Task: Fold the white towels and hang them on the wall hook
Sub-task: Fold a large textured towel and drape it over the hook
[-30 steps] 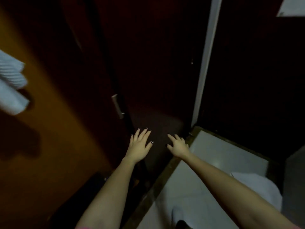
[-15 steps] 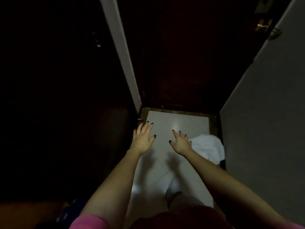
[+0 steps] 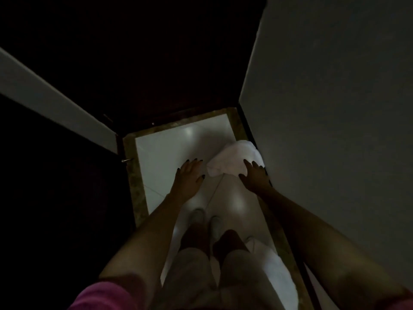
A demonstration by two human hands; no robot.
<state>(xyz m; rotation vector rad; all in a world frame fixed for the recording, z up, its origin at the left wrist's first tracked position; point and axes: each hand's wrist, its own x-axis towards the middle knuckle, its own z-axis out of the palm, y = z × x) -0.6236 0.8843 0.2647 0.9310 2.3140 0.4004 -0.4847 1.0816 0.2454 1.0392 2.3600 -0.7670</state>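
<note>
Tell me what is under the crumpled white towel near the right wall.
The white towel lies on the pale floor tile, its far edge against the wall base. The right hand overlaps its near corner. Anything beneath the towel is covered.

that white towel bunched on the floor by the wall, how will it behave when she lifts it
The white towel lies crumpled in soft folds, so it will probably sag and drape rather than hold shape. It looks like thick cloth, likely light for its bulk. On the glossy floor tile it may slide easily if pushed. Both hands, left hand and right hand, hover open near it.
</note>
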